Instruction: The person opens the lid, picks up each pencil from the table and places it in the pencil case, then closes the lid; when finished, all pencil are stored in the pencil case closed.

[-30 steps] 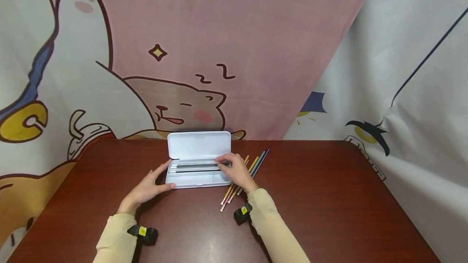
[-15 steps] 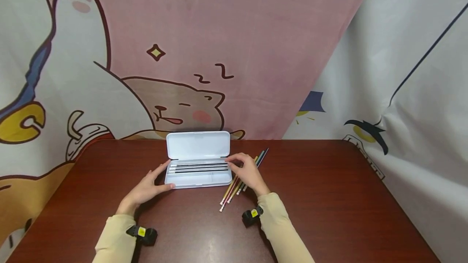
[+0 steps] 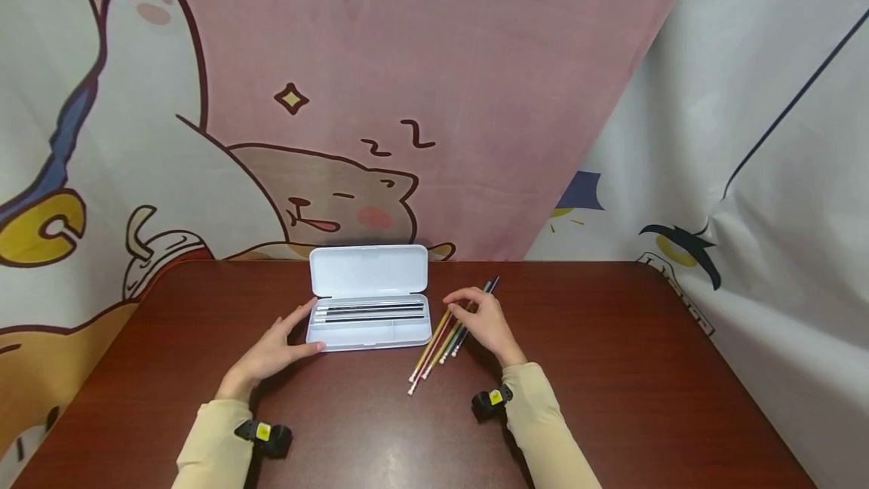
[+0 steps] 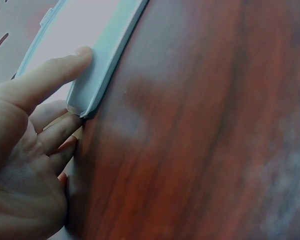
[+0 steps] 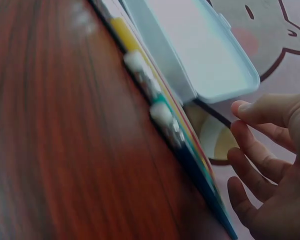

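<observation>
A white pencil case (image 3: 360,336) lies with its lid (image 3: 370,270) raised at the back of the table. Several dark and silvery pencils (image 3: 370,313) lie lengthwise in its rear compartment. My left hand (image 3: 268,357) holds the case by its left end; in the left wrist view the thumb (image 4: 72,67) overlaps the tray. My right hand (image 3: 485,323) hovers over the loose pencils (image 3: 429,353) to the right of the case, thumb and index finger close together, nothing between them. In the right wrist view its fingers (image 5: 252,150) are relaxed and apart from the pencils (image 5: 190,165).
The loose pencils, yellow, red, green and dark blue, lie slanted with eraser ends toward me. A brown wooden table (image 3: 380,429) carries everything. Behind it hangs a cartoon-printed cloth (image 3: 475,96). Each sleeve bears a small black wrist camera (image 3: 274,440).
My right hand has let go of a dark pencil in the case, then drawn back to the right over the loose pencils. My left hand has stayed at the case's end.
</observation>
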Available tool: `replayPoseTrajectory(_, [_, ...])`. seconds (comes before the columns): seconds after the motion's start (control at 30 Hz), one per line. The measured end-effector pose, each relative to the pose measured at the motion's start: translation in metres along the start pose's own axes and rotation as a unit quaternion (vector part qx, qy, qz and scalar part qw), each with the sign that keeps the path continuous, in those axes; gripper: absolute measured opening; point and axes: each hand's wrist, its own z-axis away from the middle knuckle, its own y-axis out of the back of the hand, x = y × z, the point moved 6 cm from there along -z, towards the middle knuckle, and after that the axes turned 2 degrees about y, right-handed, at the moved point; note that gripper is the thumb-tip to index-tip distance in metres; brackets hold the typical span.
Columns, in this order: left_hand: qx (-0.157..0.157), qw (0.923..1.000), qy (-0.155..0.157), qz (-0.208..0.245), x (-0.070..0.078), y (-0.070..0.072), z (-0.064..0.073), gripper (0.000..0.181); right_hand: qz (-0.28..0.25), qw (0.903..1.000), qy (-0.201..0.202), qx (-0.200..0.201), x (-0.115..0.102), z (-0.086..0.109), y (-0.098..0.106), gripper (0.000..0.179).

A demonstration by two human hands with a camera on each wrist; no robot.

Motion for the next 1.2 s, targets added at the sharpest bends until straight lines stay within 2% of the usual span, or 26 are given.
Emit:
replayPoseTrajectory(0.37, [0.004,1.0,-0.008,-0.001,-0.001,0.001,0.0,0.089,0.032,0.9992,-0.025,-0.003,0.02,0.003,0.029,0.011])
replayPoseTrajectory(0.6, [0.007,0.9999,-0.015,-0.005,-0.001,0.001,0.0,0.089,0.019,0.999,-0.037,-0.017,0.029,0.002,0.043,0.013])
replayPoseTrajectory(0.77, [0.007,0.9999,-0.014,-0.003,-0.001,0.001,0.0,0.089,0.029,0.9981,-0.052,-0.016,0.034,-0.003,0.053,0.013])
replayPoseTrajectory(0.97, [0.007,0.9998,-0.021,-0.003,0.003,0.001,0.002,0.087,0.064,0.9957,-0.051,-0.043,0.04,-0.004,0.056,0.016])
replayPoseTrajectory(1.2, [0.007,0.9998,-0.018,-0.001,0.006,0.001,0.002,0.087,0.106,0.9916,-0.027,-0.07,0.047,-0.006,0.057,0.021])
